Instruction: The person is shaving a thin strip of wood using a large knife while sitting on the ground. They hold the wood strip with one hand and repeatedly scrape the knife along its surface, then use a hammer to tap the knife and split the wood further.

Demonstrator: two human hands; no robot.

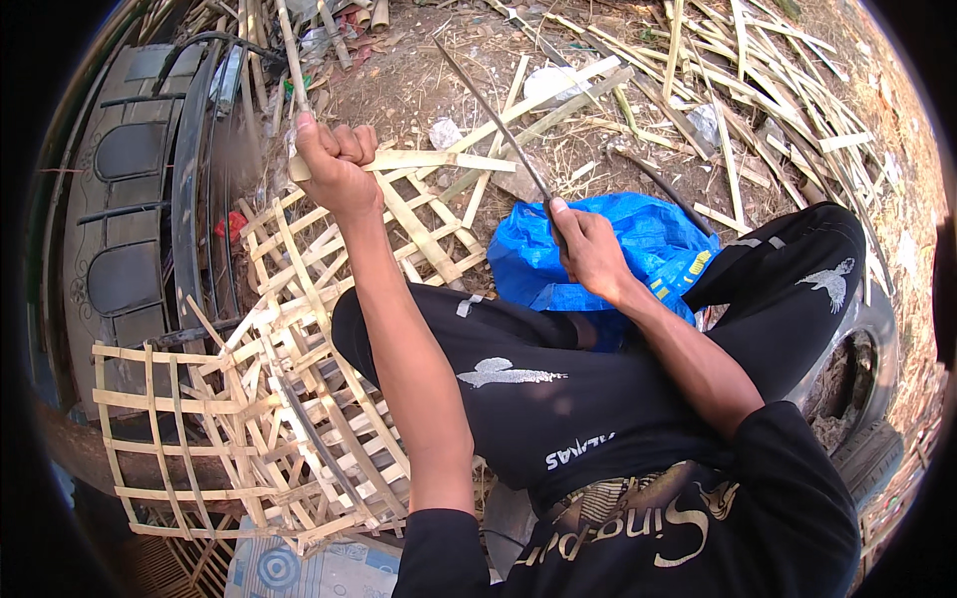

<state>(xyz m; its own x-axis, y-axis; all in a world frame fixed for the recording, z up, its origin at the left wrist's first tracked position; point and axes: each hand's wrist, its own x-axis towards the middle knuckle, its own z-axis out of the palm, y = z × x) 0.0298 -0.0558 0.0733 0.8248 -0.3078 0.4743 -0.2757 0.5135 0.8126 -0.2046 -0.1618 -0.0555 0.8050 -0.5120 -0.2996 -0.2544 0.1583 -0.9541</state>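
My left hand is closed in a fist round a flat, pale bamboo strip, which sticks out to the right. My right hand grips the dark handle of a long, thin-bladed knife. Its blade slants up and to the left, crossing the view near the strip's far end; whether the two touch I cannot tell. A crumpled blue plastic sheet or sack lies beneath my right hand, between my legs. Open-weave bamboo lattice pieces are piled below my left forearm.
Loose bamboo strips are heaped at the far right. An old tyre stands beside my knee on the right. Metal-framed panels with dark pads line the left side. A patterned box sits under the lattice pieces.
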